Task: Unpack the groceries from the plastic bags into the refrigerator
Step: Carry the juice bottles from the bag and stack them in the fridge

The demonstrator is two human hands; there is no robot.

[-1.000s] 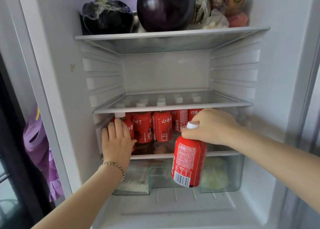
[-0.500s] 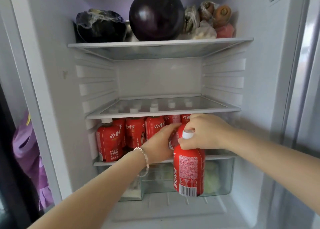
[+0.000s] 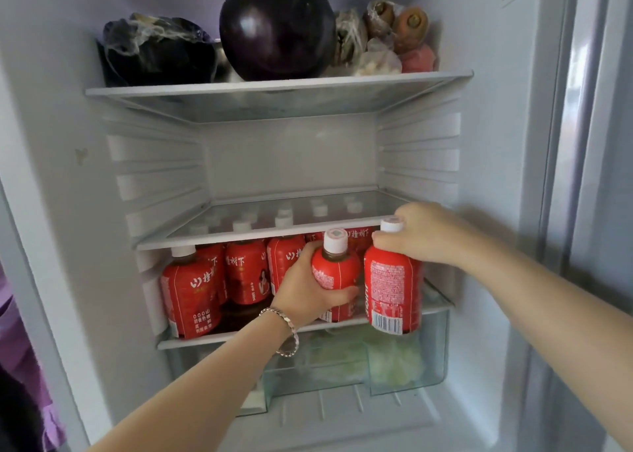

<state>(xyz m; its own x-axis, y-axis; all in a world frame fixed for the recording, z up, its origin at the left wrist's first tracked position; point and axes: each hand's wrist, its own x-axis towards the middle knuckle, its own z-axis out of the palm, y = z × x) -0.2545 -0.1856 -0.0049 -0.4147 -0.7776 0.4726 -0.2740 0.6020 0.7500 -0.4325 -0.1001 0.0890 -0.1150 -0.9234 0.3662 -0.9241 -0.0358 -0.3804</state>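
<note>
The refrigerator stands open in front of me. On its lower glass shelf (image 3: 191, 342) several red drink bottles (image 3: 191, 290) with white caps stand in rows. My left hand (image 3: 305, 294) grips one red bottle (image 3: 337, 270) round its body and tilts it toward me at the shelf's front. My right hand (image 3: 421, 236) holds another red bottle (image 3: 394, 290) by its neck, just right of the first one. That bottle hangs at the shelf's front right edge, its base below shelf level.
The middle glass shelf (image 3: 212, 236) is bare. The top shelf (image 3: 274, 87) carries a large round eggplant (image 3: 277, 27), a wrapped dark vegetable (image 3: 157, 54) and bagged carrots (image 3: 397, 34). A clear crisper drawer (image 3: 435, 355) holds pale green vegetables. Purple cloth (image 3: 20, 376) hangs at the left.
My left hand moved from the leftmost bottle across to a bottle near the right and gripped it. My right hand raised its bottle toward the shelf's right front.
</note>
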